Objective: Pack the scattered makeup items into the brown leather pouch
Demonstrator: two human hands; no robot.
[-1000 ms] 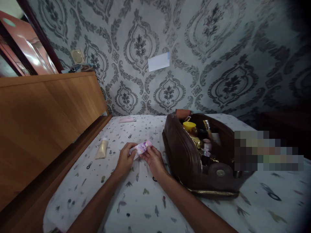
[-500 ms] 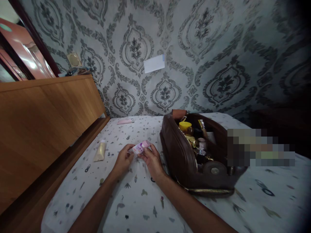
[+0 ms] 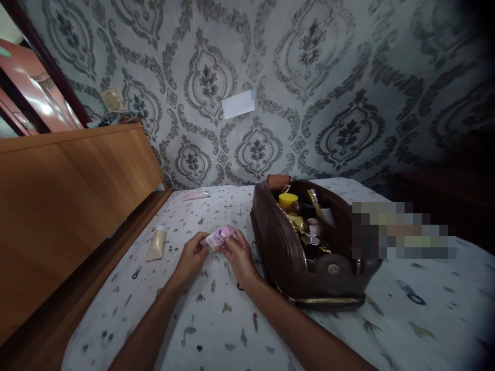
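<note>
A small pink-and-white tube [image 3: 217, 237] with purple markings is held between my two hands, just above the patterned sheet. My left hand [image 3: 193, 253] grips its left end, while my right hand [image 3: 238, 256] has its fingers around the pink right end. Right of my hands stands an open brown leather bag [image 3: 276, 247], unzipped, holding a yellow-lidded container [image 3: 288, 200] and several small bottles and jars. A cream-coloured tube [image 3: 156, 245] lies on the sheet to the left. Farther back, a pink tube [image 3: 196, 195] lies near the wall.
The white patterned sheet [image 3: 216, 319] covers the bed. Along the left side runs a wooden panel [image 3: 77, 196]. Behind is a wall with grey damask wallpaper [image 3: 255, 149] and a white paper [image 3: 238, 105] on it. A blurred-out patch [image 3: 406, 232] hides something right of the bag.
The view has shifted slightly, so the wall and bag appear a little farther left. Both hands still hold the small pink-and-white tube, which looks slightly more tilted.
</note>
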